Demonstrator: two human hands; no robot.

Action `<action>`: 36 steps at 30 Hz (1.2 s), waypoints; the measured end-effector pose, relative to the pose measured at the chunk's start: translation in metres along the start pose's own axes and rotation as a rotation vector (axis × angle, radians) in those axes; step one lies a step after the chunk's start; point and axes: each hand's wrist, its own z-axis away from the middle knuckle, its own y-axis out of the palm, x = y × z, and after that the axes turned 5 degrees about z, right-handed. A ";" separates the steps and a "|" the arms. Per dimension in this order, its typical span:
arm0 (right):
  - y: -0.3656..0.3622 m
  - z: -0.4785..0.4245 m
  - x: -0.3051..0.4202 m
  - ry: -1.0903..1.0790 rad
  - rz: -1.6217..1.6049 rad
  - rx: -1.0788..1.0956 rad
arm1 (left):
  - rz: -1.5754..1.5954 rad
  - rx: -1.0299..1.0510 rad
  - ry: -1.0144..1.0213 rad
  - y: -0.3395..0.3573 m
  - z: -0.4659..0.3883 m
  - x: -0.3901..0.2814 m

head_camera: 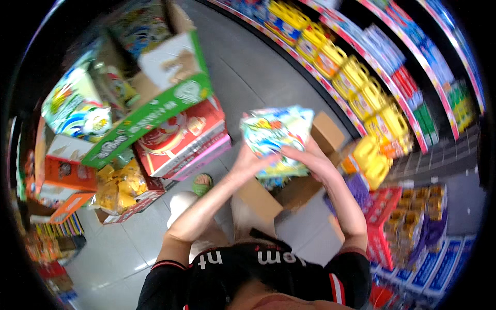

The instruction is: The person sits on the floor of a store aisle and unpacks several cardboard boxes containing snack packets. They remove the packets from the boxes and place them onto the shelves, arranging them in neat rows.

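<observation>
Both my hands hold a shiny printed plastic bag [277,131], light green and blue with colourful lettering, and part of the picture is blurred. My left hand [252,159] grips its left side, while my right hand [308,155] has its right side, the thumb lying across the front. Beneath the bag stands an open cardboard box [263,199] with its flaps spread and similar coloured packs inside. At the upper left, a similar bag [79,104] leans in a green-edged display carton [155,112].
Shelves with yellow jugs [350,81] curve along the upper right. A red printed carton [182,135] supports the green-edged one. An open box of yellow packets [122,186] stands at left. Jars on a red display [381,228] are at right. My sandalled foot [202,183] rests on grey tiles.
</observation>
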 end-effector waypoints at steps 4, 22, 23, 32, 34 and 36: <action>-0.007 0.017 0.025 -0.059 0.081 -0.103 | 0.184 0.193 0.179 -0.010 0.004 -0.022; 0.125 -0.140 0.271 -0.043 -0.127 0.666 | 0.111 0.092 -0.126 -0.050 0.011 -0.023; 0.136 -0.148 0.274 -0.018 -0.105 0.592 | 0.104 0.087 -0.121 -0.052 0.011 -0.024; 0.201 -0.247 0.257 -0.286 0.186 0.444 | 0.040 0.053 -0.106 -0.059 0.014 -0.029; 0.208 -0.260 0.246 -0.220 0.229 0.537 | 0.037 0.049 -0.115 -0.063 0.014 -0.028; 0.203 -0.272 0.239 -0.359 0.516 0.386 | 0.025 0.050 -0.122 -0.063 0.013 -0.029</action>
